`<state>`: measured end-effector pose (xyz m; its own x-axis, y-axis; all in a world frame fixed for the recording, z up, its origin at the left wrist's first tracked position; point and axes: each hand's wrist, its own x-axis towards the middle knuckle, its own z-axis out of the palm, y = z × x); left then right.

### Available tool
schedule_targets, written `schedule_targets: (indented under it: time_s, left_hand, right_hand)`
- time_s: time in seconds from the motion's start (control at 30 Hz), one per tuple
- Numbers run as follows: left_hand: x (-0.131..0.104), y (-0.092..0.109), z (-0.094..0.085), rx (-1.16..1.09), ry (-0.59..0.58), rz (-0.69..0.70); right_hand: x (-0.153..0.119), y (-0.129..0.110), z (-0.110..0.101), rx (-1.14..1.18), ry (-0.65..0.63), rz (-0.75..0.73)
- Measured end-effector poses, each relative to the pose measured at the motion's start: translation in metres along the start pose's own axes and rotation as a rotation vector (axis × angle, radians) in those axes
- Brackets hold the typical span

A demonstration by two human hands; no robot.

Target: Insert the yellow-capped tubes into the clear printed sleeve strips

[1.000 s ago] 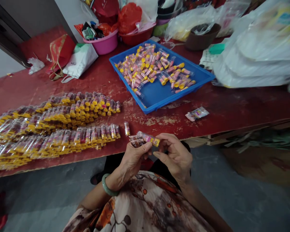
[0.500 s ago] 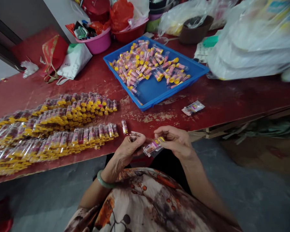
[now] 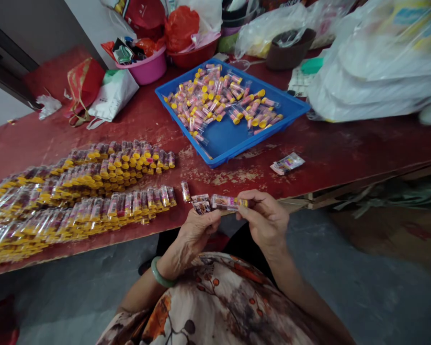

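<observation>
Over the table's front edge, my left hand (image 3: 201, 227) pinches a small printed packet (image 3: 201, 204) between thumb and fingers; whether it is one or a stack I cannot tell. My right hand (image 3: 264, 218) grips the yellow-capped end of a clear tube (image 3: 224, 202) with a printed purple and brown label. The tube lies level, its far end close to my left thumb. A single upright tube (image 3: 186, 191) stands on the table just beyond my left hand. Left of it, rows of similar yellow-capped tubes (image 3: 122, 206) are stacked.
A blue tray (image 3: 233, 152) holds a heap of pink tubes with yellow caps. Flat printed packets (image 3: 288, 163) lie on the red table (image 3: 345, 153) to the right. Farther back are a pink basin (image 3: 147, 69), a white bag (image 3: 113, 96) and large plastic-wrapped packs (image 3: 377, 81).
The tube in my right hand has turned level and now shows its label. My left hand has shifted slightly right, and its packet is now face up in view.
</observation>
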<state>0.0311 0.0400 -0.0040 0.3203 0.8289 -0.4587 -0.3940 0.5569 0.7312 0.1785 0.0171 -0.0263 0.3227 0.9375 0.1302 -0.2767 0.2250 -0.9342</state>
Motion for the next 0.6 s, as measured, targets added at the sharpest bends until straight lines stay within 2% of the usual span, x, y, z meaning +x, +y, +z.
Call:
schedule_targets:
  time_s: [0.13,0.27,0.43,0.6]
  left_hand:
    - [-0.001,0.003,0.008,-0.1,0.045,-0.012]
    - [-0.002,0.008,0.01,-0.14,0.027,-0.035]
    - [-0.005,0.006,0.012,-0.107,0.0,-0.021]
    - [-0.012,0.006,0.016,-0.068,0.058,-0.002]
  right_hand:
    - [-0.011,-0.002,0.004,-0.094,-0.122,-0.071]
    - [-0.013,-0.01,-0.002,-0.206,-0.205,-0.127]
    - [-0.012,-0.013,0.001,-0.376,-0.127,-0.395]
    - [-0.017,-0.008,0.005,-0.506,-0.048,-0.572]
